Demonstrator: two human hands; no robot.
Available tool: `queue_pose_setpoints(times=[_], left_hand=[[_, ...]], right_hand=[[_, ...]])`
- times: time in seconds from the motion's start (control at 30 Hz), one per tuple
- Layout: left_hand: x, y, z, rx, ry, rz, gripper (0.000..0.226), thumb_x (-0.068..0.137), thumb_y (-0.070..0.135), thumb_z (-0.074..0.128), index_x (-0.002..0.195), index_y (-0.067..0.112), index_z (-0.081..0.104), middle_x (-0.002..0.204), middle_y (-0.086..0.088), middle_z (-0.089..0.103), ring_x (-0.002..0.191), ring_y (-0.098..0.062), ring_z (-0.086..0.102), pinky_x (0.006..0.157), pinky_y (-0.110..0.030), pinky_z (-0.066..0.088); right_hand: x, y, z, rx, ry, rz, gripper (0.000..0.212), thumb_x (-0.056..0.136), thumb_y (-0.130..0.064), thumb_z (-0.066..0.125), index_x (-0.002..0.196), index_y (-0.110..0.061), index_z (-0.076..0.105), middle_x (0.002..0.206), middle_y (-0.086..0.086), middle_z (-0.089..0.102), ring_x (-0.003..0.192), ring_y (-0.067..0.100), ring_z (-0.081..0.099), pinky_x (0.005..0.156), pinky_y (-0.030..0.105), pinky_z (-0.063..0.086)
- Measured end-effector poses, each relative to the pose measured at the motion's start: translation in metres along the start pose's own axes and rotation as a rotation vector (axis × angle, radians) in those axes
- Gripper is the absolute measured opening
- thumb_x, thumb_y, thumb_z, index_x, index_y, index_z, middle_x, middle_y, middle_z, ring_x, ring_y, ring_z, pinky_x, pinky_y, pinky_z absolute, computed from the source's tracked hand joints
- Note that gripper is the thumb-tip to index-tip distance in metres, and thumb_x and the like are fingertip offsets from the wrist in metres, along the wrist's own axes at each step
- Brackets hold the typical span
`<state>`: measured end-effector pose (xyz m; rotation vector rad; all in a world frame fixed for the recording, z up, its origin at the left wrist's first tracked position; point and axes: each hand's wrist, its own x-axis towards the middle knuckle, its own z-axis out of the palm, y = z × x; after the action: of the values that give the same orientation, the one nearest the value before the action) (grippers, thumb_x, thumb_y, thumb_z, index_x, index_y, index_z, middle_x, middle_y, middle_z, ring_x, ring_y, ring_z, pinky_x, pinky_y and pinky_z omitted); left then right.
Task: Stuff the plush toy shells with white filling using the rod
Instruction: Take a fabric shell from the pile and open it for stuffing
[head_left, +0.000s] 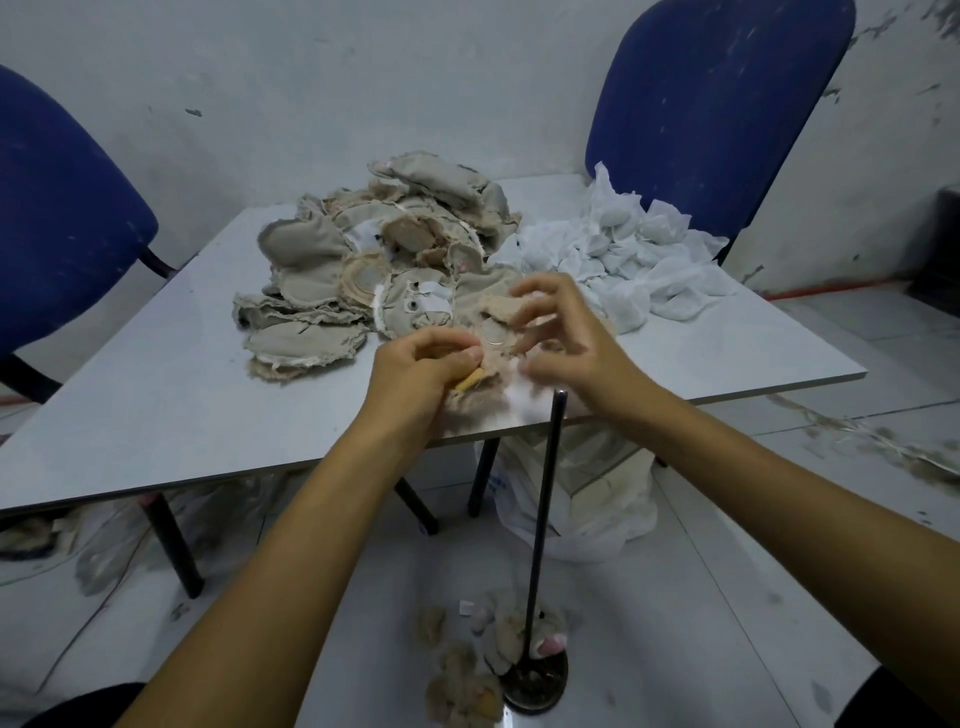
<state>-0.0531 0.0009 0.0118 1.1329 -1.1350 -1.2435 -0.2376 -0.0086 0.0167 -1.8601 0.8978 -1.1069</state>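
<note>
A beige plush shell lies at the table's near edge between my hands. My left hand pinches its left side with curled fingers. My right hand hovers over its right side, fingers bent and blurred; whether they hold fabric is unclear. A tuft of white filling shows under the shell. A dark upright rod rises from a round base on the floor, its tip just below my right hand. A heap of empty inside-out shells sits behind.
White filling bags pile at the table's right rear. Two blue chairs stand beyond the grey table. Stuffed plush pieces lie on the floor by the rod base. A plastic sack sits under the table.
</note>
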Motion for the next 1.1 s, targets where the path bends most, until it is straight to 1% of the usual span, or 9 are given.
queue_pose_setpoints(times=[0.1, 0.17, 0.27, 0.4, 0.5, 0.6, 0.8, 0.9, 1.1], left_hand=[[-0.001, 0.006, -0.008, 0.036, -0.26, -0.061, 0.012, 0.087, 0.026, 0.067, 0.089, 0.017, 0.074, 0.089, -0.008, 0.071, 0.078, -0.02, 0.068, 0.068, -0.032, 0.054], [0.001, 0.004, -0.006, 0.24, -0.225, 0.029, 0.014, 0.094, 0.028, 0.063, 0.087, 0.024, 0.074, 0.089, 0.001, 0.073, 0.082, -0.015, 0.068, 0.069, -0.03, 0.05], [0.003, -0.004, -0.003, 0.503, -0.088, 0.185, 0.02, 0.093, 0.013, 0.064, 0.088, 0.031, 0.071, 0.092, 0.009, 0.072, 0.086, -0.009, 0.066, 0.072, -0.026, 0.052], [-0.002, -0.012, 0.0, 0.763, -0.172, 0.381, 0.028, 0.086, 0.017, 0.073, 0.104, 0.037, 0.067, 0.11, 0.012, 0.062, 0.098, -0.001, 0.062, 0.086, -0.023, 0.051], [-0.005, -0.015, 0.006, 0.75, -0.19, 0.486, 0.033, 0.084, 0.013, 0.075, 0.113, 0.027, 0.067, 0.109, 0.011, 0.064, 0.1, 0.0, 0.062, 0.083, -0.023, 0.054], [-0.004, -0.014, 0.007, 0.66, -0.076, 0.535, 0.022, 0.085, 0.01, 0.073, 0.098, 0.027, 0.066, 0.095, 0.014, 0.068, 0.091, 0.003, 0.063, 0.079, -0.019, 0.053], [0.0, -0.011, 0.007, 0.482, 0.008, 0.391, 0.021, 0.085, 0.012, 0.074, 0.077, 0.031, 0.068, 0.076, 0.004, 0.068, 0.077, -0.014, 0.065, 0.075, -0.033, 0.054], [0.002, -0.01, 0.008, 0.406, 0.057, 0.357, 0.023, 0.084, 0.013, 0.075, 0.072, 0.032, 0.069, 0.068, 0.006, 0.064, 0.068, -0.009, 0.059, 0.068, -0.029, 0.05], [-0.001, -0.005, 0.012, 0.352, -0.06, 0.25, 0.015, 0.089, 0.011, 0.071, 0.077, 0.02, 0.072, 0.072, -0.002, 0.064, 0.069, -0.013, 0.058, 0.067, -0.029, 0.049]], right_hand=[[0.004, 0.006, -0.018, -0.611, -0.031, 0.03, 0.034, 0.09, -0.018, 0.067, 0.122, -0.024, 0.058, 0.116, 0.005, 0.054, 0.102, 0.018, 0.053, 0.084, 0.018, 0.043], [0.0, 0.011, -0.022, -0.906, -0.136, 0.051, 0.028, 0.092, -0.031, 0.067, 0.118, -0.019, 0.065, 0.114, 0.005, 0.06, 0.108, 0.021, 0.05, 0.089, 0.026, 0.039], [-0.007, 0.011, -0.015, -0.824, -0.097, -0.067, 0.015, 0.088, -0.02, 0.073, 0.101, -0.012, 0.075, 0.097, 0.005, 0.07, 0.093, 0.021, 0.06, 0.081, 0.031, 0.043], [-0.012, 0.01, -0.005, -0.453, 0.022, -0.049, 0.01, 0.084, -0.008, 0.077, 0.091, -0.013, 0.074, 0.088, -0.004, 0.072, 0.084, 0.011, 0.066, 0.077, 0.022, 0.05], [-0.011, 0.009, -0.001, -0.069, 0.151, 0.063, 0.012, 0.085, -0.002, 0.074, 0.088, -0.011, 0.067, 0.084, 0.0, 0.07, 0.08, 0.011, 0.067, 0.074, 0.022, 0.054], [-0.011, 0.005, -0.003, 0.168, 0.157, 0.178, 0.011, 0.09, 0.001, 0.067, 0.09, -0.01, 0.065, 0.078, 0.001, 0.067, 0.071, 0.011, 0.064, 0.061, 0.018, 0.053], [-0.017, 0.005, -0.006, -0.058, -0.04, 0.136, 0.021, 0.094, -0.015, 0.067, 0.114, -0.014, 0.067, 0.107, 0.011, 0.065, 0.095, 0.027, 0.065, 0.075, 0.037, 0.061], [-0.02, 0.002, -0.007, -0.058, -0.085, 0.101, 0.035, 0.084, -0.017, 0.079, 0.117, -0.018, 0.066, 0.114, 0.006, 0.063, 0.09, 0.02, 0.064, 0.077, 0.032, 0.058], [-0.02, 0.005, -0.005, -0.117, 0.004, 0.048, 0.024, 0.078, 0.008, 0.073, 0.093, -0.011, 0.07, 0.089, 0.001, 0.067, 0.081, 0.012, 0.06, 0.076, 0.028, 0.051]])
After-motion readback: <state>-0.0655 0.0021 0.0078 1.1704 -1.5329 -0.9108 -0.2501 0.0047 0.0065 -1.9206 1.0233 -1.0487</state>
